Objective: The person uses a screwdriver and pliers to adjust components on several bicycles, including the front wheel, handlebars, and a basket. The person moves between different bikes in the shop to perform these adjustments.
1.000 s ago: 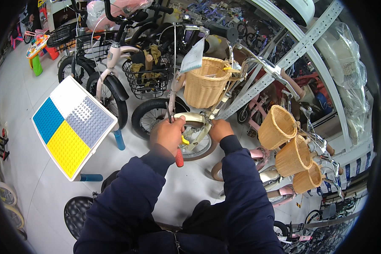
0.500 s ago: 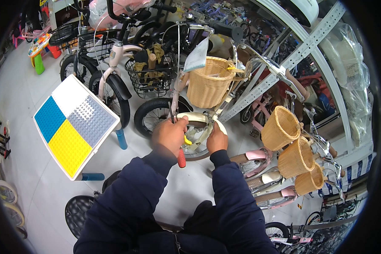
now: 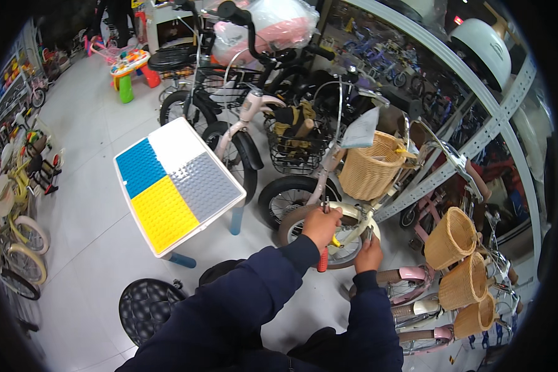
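My left hand [image 3: 321, 227] is closed around a hand tool [image 3: 323, 260] with a red grip, a yellow part and a dark metal tip; its exact kind is mostly hidden by my fingers. Beside it, my right hand [image 3: 369, 254] pinches a small metal piece [image 3: 370, 233], too small to name. Both hands are at the front wheel of a small bicycle, which has a cream fender [image 3: 351, 214] and a brown tyre [image 3: 291, 226]. Above the fender hangs a wicker basket [image 3: 371, 168], with a paper tag [image 3: 360, 129] at its left.
To the left stands a small table [image 3: 232, 203] with a studded top in blue, white, yellow and grey. A black tufted stool [image 3: 147, 310] is nearer me. More wicker baskets [image 3: 451, 239] on bicycles line the right. A metal shelf frame [image 3: 487, 127] slants behind.
The view has swung left, so the scene sits further right. My right hand has come off the fender and now shows a small metal piece at its fingertips. My left hand keeps the tool.
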{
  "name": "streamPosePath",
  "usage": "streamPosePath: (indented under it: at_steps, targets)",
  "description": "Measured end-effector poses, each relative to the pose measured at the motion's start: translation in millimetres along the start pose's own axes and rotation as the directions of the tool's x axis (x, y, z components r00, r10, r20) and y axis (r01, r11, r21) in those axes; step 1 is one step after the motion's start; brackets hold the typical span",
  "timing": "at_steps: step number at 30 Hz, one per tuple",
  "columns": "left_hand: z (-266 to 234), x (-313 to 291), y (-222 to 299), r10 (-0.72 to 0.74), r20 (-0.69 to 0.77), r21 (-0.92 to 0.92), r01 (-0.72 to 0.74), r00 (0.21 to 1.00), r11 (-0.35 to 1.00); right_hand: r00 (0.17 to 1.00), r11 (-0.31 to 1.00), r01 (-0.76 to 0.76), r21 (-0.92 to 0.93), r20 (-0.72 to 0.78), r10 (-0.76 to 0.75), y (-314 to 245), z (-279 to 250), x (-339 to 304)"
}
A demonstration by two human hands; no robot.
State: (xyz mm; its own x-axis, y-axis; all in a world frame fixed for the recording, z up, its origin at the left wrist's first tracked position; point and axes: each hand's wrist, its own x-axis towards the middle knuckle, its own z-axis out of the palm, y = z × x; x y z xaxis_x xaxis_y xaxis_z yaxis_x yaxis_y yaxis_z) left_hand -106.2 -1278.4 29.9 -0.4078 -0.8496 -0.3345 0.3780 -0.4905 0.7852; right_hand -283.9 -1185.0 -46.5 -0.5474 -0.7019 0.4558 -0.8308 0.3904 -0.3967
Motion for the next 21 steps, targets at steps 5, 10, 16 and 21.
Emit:
streamPosePath:
  at_steps: [5, 10, 16, 21]
  targets:
    - [-3.3, -0.6, -7.3, -0.052, 0.164, 0.242, 0.011, 0.985, 0.970, 0.965, 0.826, -0.219, 0.519, 0.242, 0.103, -30.3, -35.5, -16.4]
    - [-6.2, -14.6, -16.8, -0.011, 0.324, 0.308, -0.095, 0.946, 0.947, 0.952, 0.770, -0.148, 0.620, 0.302, -0.059, -68.4, -58.7, -34.8]
    - [-27.4, -34.0, -19.1, 0.145, 0.344, 0.503, -0.312, 0.928, 0.806, 0.860, 0.718, -0.349, 0.602, 0.509, -0.009, -90.0, -79.7, -62.5]
    - [-54.5, -62.0, -13.9, -0.098, 0.307, 0.149, 0.053, 0.947, 0.987, 0.836, 0.760, -0.058, 0.647, 0.447, -0.317, -92.7, -83.0, -83.0]
